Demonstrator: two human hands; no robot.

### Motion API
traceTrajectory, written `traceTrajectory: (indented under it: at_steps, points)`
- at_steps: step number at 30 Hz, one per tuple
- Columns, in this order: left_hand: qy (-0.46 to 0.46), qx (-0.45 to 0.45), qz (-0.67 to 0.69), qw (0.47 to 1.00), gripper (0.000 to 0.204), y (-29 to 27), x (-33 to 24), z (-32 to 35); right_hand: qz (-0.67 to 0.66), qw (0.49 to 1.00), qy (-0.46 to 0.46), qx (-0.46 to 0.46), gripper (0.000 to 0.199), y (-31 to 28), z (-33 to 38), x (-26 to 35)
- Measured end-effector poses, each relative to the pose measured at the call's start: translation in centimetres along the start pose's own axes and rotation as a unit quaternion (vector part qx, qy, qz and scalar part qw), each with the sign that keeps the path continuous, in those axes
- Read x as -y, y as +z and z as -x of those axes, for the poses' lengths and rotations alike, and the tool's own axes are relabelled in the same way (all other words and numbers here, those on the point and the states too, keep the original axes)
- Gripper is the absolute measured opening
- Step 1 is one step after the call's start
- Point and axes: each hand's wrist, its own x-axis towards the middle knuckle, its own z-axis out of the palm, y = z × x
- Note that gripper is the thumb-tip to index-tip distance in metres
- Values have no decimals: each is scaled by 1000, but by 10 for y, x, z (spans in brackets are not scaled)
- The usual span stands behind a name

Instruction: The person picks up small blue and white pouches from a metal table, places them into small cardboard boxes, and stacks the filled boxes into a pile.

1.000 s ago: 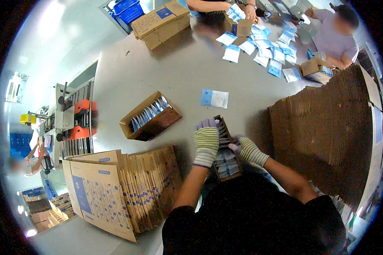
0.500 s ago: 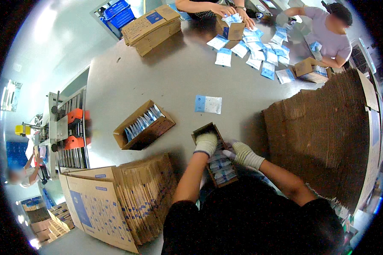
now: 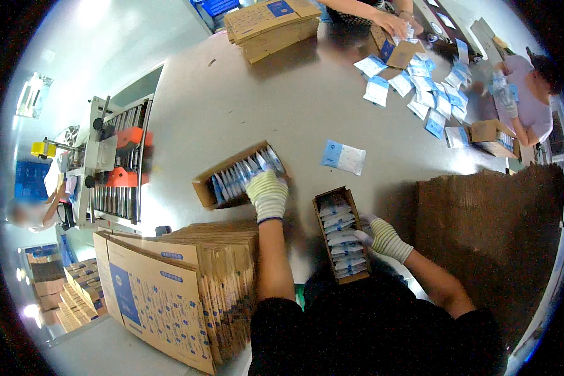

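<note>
Several blue-and-white packets (image 3: pixel 338 223) line one long, open-topped brown box (image 3: pixel 351 202).

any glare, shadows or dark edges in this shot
Head view, upper left: glare whitens the pale background; head view, right: a dark patch, shadow or reflection, lies on the table beside the tall brown cardboard stack; head view, rim: black surrounds the round fisheye picture.

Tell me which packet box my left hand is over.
The leftmost packet box, your left hand over its right end; your right hand is at another box, two boxes stand farther off.
</note>
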Motion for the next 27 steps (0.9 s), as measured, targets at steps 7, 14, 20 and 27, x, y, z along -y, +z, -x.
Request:
traceTrajectory:
  at_steps: [7, 14, 20, 27]
  points:
    - [31, -7, -12, 999, 45, 35, -1, 40, 90, 954, -175, -227, 49, -46, -52, 81]
    - [-5, -1, 7, 1000, 53, 31, 5, 33, 257, 830, -495, 23, 28, 5, -196, 159]
    - [-127, 42, -12, 991, 68, 7, 19, 32, 480, 801, -349, 80, 30, 21, -232, 167]
    - [-144, 31, -32, 989, 57, 20, 23, 31, 540, 764, -331, 120, 40, 20, -235, 168]
